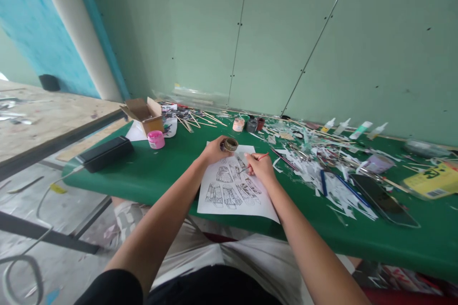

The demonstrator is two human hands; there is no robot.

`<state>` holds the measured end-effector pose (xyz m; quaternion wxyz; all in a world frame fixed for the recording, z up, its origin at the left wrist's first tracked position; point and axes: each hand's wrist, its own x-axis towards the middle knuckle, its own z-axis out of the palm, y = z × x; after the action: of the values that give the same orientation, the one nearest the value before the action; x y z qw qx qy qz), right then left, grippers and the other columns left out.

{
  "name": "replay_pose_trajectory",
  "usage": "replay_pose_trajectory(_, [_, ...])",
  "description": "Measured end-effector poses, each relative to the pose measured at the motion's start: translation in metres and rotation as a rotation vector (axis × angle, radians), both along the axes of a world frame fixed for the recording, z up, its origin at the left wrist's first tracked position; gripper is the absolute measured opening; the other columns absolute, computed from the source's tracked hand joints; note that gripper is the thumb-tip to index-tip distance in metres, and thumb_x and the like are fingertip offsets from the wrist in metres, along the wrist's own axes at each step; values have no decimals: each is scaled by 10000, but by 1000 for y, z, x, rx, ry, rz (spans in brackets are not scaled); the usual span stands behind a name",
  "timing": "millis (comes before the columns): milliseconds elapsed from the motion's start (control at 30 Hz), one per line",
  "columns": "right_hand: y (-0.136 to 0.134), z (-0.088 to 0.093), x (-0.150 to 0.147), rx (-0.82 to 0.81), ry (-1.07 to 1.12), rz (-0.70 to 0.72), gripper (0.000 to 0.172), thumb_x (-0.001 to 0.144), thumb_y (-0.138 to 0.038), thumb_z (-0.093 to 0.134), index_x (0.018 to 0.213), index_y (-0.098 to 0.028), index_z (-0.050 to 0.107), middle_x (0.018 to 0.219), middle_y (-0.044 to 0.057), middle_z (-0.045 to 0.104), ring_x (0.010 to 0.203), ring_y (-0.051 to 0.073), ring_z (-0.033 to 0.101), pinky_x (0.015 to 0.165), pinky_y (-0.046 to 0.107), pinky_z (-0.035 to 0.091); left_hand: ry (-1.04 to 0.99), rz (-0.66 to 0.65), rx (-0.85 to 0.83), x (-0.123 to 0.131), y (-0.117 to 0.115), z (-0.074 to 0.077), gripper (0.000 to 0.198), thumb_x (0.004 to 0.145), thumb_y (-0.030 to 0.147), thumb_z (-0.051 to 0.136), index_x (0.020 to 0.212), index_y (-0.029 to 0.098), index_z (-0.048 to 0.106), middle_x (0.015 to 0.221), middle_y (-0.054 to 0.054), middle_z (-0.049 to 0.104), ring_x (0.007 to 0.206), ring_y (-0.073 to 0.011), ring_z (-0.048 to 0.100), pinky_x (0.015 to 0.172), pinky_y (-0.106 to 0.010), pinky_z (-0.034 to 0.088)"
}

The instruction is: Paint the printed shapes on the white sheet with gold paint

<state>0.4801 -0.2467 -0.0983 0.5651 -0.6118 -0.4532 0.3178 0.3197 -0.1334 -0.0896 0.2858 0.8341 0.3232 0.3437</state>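
A white sheet of paper (214, 176) with several black line drawings lies on the green table in front of me. My left hand (214, 148) is closed around a small open jar (231, 145) with a dark olive-brown colour inside, held over the sheet's upper edge. Between the fingers of my right hand (259, 166) is a thin paintbrush (264, 156) with a red handle. Its tip points down and left, close to the drawings; whether it touches the paper I cannot tell.
A pink paint jar (156, 139) and a cardboard box (145, 115) stand left, near a black case (105, 153). Several paint jars (252, 125) stand behind the sheet. White paper scraps (332, 190), a phone (384, 200) and a yellow packet (432, 181) lie right.
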Motion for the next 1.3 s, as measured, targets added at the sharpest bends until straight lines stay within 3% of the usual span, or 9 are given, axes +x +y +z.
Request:
replay_pose_trajectory(733, [0,1,-1,21,-2,-6,403,668,-476,631,415,-208,468,300,-40,435,271,91,406,316,209,382,23,15,12,0,-2,3,475,618,276,749,1054,202,577,1039,-40,667,922,-227,623,791,-322,474])
replay_pose_trajectory(800, [1,1,0,17,8,-15,401,669,-476,630,418,-211,465,301,-43,431,269,95,413,314,211,387,51,47,0,1,-3,3,535,633,288,747,1123,202,551,1069,-63,661,946,-247,625,804,-343,475])
replay_pose_trajectory(900, [1,1,1,-4,61,-36,402,670,-498,632,438,-213,469,323,-42,445,275,106,436,304,220,399,98,107,-5,1,-5,2,774,634,323,757,1315,202,410,1120,-106,642,1030,-305,602,868,-418,453])
replay_pose_trajectory(967, [1,2,1,5,88,-40,408,667,-514,638,450,-213,466,334,-44,446,272,102,427,301,222,406,91,97,24,0,-6,1,933,596,342,787,1387,199,313,1172,-132,616,1120,-344,550,933,-472,410])
replay_pose_trajectory(1033, [1,3,2,9,108,-39,414,668,-521,639,455,-213,462,335,-48,439,264,94,406,297,221,405,25,76,42,-2,-5,1,968,587,362,793,1396,192,289,1230,-154,575,1171,-349,509,964,-483,388])
replay_pose_trajectory(1100, [1,3,2,5,130,-37,414,672,-516,637,454,-212,458,331,-52,429,262,88,393,296,218,401,-96,108,44,-4,-3,3,847,643,360,748,1357,173,333,1247,-164,551,1158,-315,517,948,-447,413])
replay_pose_trajectory(1167, [1,3,1,4,156,-35,410,673,-505,639,452,-212,458,331,-53,426,268,85,389,300,219,408,-242,198,52,-6,0,9,551,712,327,675,1198,163,472,1168,-139,583,1078,-261,559,891,-386,451])
replay_pose_trajectory(1233, [1,3,1,7,179,-40,408,671,-503,643,453,-214,457,328,-55,420,271,85,380,301,223,413,-374,270,21,-9,0,16,242,744,316,629,926,174,554,953,-80,635,904,-208,604,781,-327,480])
replay_pose_trajectory(1300, [2,3,1,18,195,-43,408,673,-508,643,459,-215,456,323,-58,410,270,84,371,300,223,411,-499,276,-68,-11,-6,25,207,761,361,616,719,193,502,694,-14,594,669,-155,582,642,-282,469])
